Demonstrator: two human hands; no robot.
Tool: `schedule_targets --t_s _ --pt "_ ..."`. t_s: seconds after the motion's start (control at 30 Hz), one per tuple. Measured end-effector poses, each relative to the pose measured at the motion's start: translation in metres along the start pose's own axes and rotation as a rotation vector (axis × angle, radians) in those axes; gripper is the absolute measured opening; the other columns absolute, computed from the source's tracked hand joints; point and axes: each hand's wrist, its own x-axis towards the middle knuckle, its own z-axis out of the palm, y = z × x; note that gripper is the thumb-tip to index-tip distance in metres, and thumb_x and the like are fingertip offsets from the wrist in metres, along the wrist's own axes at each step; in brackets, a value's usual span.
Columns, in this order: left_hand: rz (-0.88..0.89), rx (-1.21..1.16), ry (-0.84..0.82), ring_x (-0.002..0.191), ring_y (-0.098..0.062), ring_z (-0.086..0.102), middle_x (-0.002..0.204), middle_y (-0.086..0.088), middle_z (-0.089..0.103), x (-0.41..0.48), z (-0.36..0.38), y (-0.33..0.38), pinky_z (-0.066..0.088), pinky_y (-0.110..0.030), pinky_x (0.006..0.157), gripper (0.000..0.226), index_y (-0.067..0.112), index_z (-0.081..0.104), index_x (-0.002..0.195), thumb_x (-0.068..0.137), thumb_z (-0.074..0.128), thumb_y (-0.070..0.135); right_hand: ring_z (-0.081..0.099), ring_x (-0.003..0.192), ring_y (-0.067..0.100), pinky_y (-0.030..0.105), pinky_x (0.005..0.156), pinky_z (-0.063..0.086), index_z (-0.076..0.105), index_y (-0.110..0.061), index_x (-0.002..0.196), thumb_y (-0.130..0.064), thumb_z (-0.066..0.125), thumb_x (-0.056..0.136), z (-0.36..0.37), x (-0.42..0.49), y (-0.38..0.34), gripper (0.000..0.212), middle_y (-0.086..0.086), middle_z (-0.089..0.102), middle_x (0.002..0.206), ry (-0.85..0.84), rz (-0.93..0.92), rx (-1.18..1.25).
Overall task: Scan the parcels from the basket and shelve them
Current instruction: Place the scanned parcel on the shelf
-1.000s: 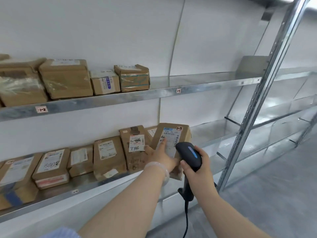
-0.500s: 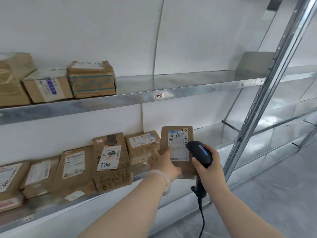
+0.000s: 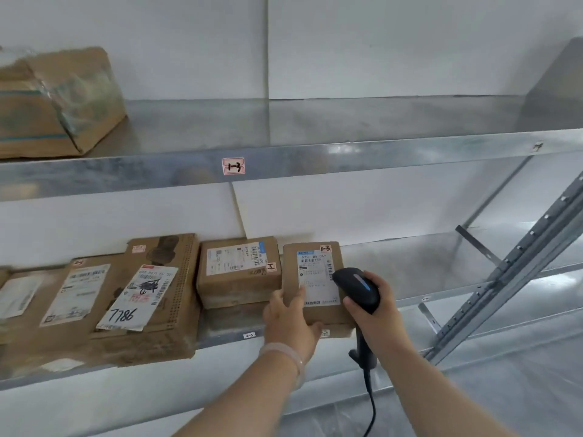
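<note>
A brown cardboard parcel with a white label and a "1-3" sticker stands upright in front of the lower metal shelf. My left hand grips its lower left edge, thumb under the bottom. My right hand grips a black corded barcode scanner, held just right of the parcel's label. The upper shelf carries a "1-3" tag on its front lip. No basket is in view.
Several labelled brown parcels lean on the lower shelf to the left, one marked 7786. A taped box sits at the upper shelf's left end. A slotted grey upright rises at right.
The view has moved closer and rightward along the shelves, so the "1-3" tag is now central. Both hands hold the parcel and scanner as before.
</note>
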Motion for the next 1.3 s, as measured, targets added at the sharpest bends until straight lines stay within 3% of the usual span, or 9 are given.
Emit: schedule_targets --t_s 0.2,0.5,0.63,0.9,1.0,1.07,1.17,1.3 --pt "-0.017 0.056 0.103 0.14 -0.023 0.022 0.149 -0.001 0.026 0.031 0.008 -0.002 0.027 -0.039 0.119 0.075 0.027 0.028 0.154 0.092 0.067 0.039 0.059 0.098 -0.01 0.009 0.068 0.048 0.048 -0.052 0.113 -0.014 0.076 0.087 0.015 0.041 0.016 0.054 -0.024 0.057 0.115 -0.02 -0.003 0.01" --pt "-0.06 -0.001 0.161 0.13 -0.02 0.028 0.137 -0.001 0.025 0.054 0.019 0.001 0.027 -0.029 0.116 0.087 0.026 0.018 0.156 0.088 0.07 0.042 0.056 0.087 -0.022 0.002 0.06 0.044 0.045 -0.059 0.107 -0.014 0.076 0.086 0.018 0.076 0.022 0.058 -0.028 0.056 0.106 -0.024 -0.003 -0.029" --pt "-0.046 -0.012 0.12 0.13 -0.02 0.029 0.138 0.0 0.023 0.049 0.015 0.002 0.028 -0.03 0.116 0.088 0.028 0.015 0.157 0.089 0.069 0.043 0.056 0.086 -0.02 0.002 0.058 0.044 0.045 -0.05 0.121 -0.016 0.075 0.087 0.014 0.061 0.019 0.057 -0.026 0.056 0.112 -0.01 -0.034 -0.048" --pt "0.156 -0.017 0.126 0.138 -0.021 0.027 0.143 0.002 0.032 0.022 -0.025 -0.007 0.034 -0.035 0.115 0.08 0.031 0.02 0.155 0.09 0.065 0.048 0.056 0.093 -0.018 0.002 0.064 0.045 0.044 -0.044 0.131 -0.016 0.073 0.088 0.014 -0.001 -0.03 0.059 -0.031 0.055 0.115 0.102 -0.165 0.021" --pt "0.251 0.019 0.192 0.139 -0.021 0.026 0.146 0.004 0.033 -0.005 -0.057 -0.025 0.029 -0.037 0.114 0.077 0.034 0.021 0.154 0.091 0.061 0.05 0.061 0.087 -0.007 0.009 0.06 0.048 0.046 -0.05 0.123 -0.011 0.073 0.087 0.035 -0.038 -0.057 0.059 -0.038 0.057 0.108 0.026 -0.24 0.024" --pt "0.293 0.037 0.246 0.137 -0.021 0.03 0.148 0.004 0.033 -0.029 -0.085 -0.048 0.031 -0.036 0.112 0.074 0.039 0.022 0.153 0.091 0.061 0.051 0.062 0.09 -0.001 0.015 0.065 0.053 0.046 -0.054 0.122 -0.014 0.074 0.086 0.061 -0.069 -0.074 0.06 -0.04 0.056 0.108 -0.039 -0.27 0.03" --pt "0.291 0.131 0.326 0.137 -0.022 0.033 0.15 0.002 0.034 -0.071 -0.135 -0.095 0.034 -0.04 0.112 0.072 0.039 0.022 0.153 0.092 0.056 0.054 0.057 0.105 -0.009 0.007 0.077 0.047 0.046 -0.056 0.123 -0.015 0.077 0.085 0.11 -0.121 -0.096 0.064 -0.036 0.054 0.118 -0.163 -0.326 0.054" --pt "0.198 0.187 0.392 0.141 -0.023 0.033 0.156 0.004 0.032 -0.135 -0.214 -0.179 0.041 -0.045 0.106 0.066 0.04 0.022 0.153 0.095 0.053 0.046 0.056 0.103 -0.015 0.005 0.074 0.047 0.045 -0.061 0.118 -0.013 0.078 0.084 0.191 -0.188 -0.116 0.067 -0.027 0.056 0.123 -0.33 -0.373 0.052"
